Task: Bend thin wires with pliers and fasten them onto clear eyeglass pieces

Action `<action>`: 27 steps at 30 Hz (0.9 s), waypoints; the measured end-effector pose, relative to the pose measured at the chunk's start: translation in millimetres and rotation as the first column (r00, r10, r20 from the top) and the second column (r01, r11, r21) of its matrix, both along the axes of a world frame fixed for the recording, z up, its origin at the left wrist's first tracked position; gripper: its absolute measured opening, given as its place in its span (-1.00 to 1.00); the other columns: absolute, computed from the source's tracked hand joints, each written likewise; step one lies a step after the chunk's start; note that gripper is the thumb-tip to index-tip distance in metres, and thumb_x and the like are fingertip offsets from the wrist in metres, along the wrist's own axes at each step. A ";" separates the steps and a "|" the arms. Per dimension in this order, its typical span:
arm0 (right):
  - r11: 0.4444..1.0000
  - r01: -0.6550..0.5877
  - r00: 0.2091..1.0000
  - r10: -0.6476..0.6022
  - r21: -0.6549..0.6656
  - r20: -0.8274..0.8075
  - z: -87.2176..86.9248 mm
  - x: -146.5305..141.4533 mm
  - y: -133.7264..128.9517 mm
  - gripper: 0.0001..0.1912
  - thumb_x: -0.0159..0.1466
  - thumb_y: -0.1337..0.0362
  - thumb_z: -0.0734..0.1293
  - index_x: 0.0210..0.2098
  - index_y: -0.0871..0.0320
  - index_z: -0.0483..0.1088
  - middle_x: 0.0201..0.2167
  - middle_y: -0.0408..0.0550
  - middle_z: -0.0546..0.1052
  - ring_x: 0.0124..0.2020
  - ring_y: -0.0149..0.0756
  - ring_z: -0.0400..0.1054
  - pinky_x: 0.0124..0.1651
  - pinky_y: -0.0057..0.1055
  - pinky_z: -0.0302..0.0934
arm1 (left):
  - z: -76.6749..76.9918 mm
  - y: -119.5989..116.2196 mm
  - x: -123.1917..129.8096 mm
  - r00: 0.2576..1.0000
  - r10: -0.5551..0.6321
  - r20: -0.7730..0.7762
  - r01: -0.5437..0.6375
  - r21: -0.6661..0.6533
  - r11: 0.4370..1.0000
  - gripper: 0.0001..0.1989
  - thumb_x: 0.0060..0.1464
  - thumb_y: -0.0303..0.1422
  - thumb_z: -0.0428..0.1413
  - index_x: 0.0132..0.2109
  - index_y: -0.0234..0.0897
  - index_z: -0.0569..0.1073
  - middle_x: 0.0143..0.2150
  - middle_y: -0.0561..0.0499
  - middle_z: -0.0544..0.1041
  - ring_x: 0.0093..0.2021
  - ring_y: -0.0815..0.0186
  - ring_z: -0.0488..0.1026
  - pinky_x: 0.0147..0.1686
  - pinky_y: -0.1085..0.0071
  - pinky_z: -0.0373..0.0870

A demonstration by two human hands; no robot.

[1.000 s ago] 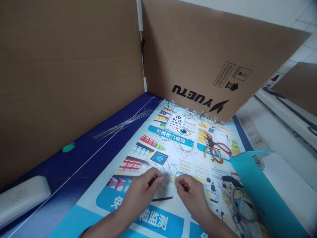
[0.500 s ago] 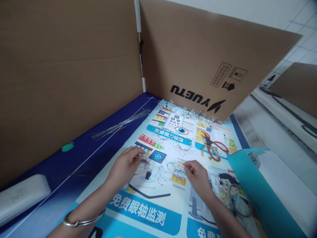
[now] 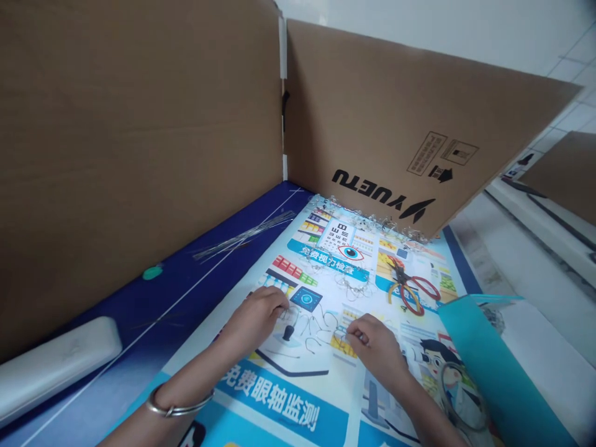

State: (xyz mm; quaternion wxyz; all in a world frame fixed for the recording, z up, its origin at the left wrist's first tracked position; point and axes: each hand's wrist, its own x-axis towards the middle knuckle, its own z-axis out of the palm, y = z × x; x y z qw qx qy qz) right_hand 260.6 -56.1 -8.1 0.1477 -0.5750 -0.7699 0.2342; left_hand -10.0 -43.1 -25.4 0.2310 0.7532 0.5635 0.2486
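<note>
My left hand [image 3: 263,318] is over the printed poster [image 3: 274,388], thumb and fingers pinched together at the end of a thin wire. Opposite it, my right hand [image 3: 378,344] is closed, its fingertips pinching a fine wire that shows faintly beside them. Between the hands lie several short bent wires [image 3: 316,329] with curled ends. Farther off, a loose loop of twisted wire [image 3: 354,287] rests on the poster. A cutting tool [image 3: 412,290] with dark jaws and red and yellow handles lies beyond my right hand.
Cardboard panels [image 3: 139,136] stand at the left and back. Twisted wire pieces [image 3: 372,220] line the back panel's foot. A bundle of straight wires [image 3: 244,236] lies left, near a white case [image 3: 60,366]. At right are a turquoise box [image 3: 503,366] and a wire coil [image 3: 460,397].
The view has shifted, so the scene sits lower and farther right. My right hand has come slightly nearer and toward my left hand. Both stay pinched.
</note>
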 end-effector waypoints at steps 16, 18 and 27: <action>0.967 0.027 0.934 -0.114 -0.253 -0.339 -0.4 7.1 1.7 -0.79 0.11 0.22 0.22 -0.33 0.15 0.43 -0.55 -0.18 0.42 -0.56 -0.44 0.23 -0.51 -0.53 0.07 | 2.3 -5.6 4.8 0.999 -0.034 -0.019 0.034 -0.006 0.999 -0.72 0.09 -0.44 -0.10 -0.13 -0.19 0.46 -0.21 -0.02 0.44 -0.19 0.25 0.38 -0.16 0.37 0.29; 0.971 0.012 0.955 -0.082 -0.239 -0.285 1.6 7.2 0.3 -0.78 0.12 0.23 0.23 -0.29 0.12 0.43 -0.58 -0.20 0.40 -0.59 -0.46 0.20 -0.53 -0.54 0.04 | 3.9 -6.0 5.0 0.999 -0.046 -0.027 0.046 -0.010 0.999 -0.74 0.09 -0.43 -0.09 -0.17 -0.20 0.47 -0.22 -0.02 0.44 -0.20 0.25 0.37 -0.17 0.37 0.28; 0.996 0.015 0.994 -0.023 -0.084 -0.105 2.4 2.2 -5.1 -0.77 0.15 0.22 0.22 -0.24 0.07 0.44 -0.57 -0.20 0.41 -0.57 -0.43 0.24 -0.50 -0.53 0.08 | 6.4 -7.1 5.9 0.997 -0.041 -0.071 0.040 -0.018 0.999 -0.80 0.09 -0.41 -0.07 -0.27 -0.23 0.45 -0.28 -0.02 0.44 -0.25 0.25 0.37 -0.22 0.38 0.28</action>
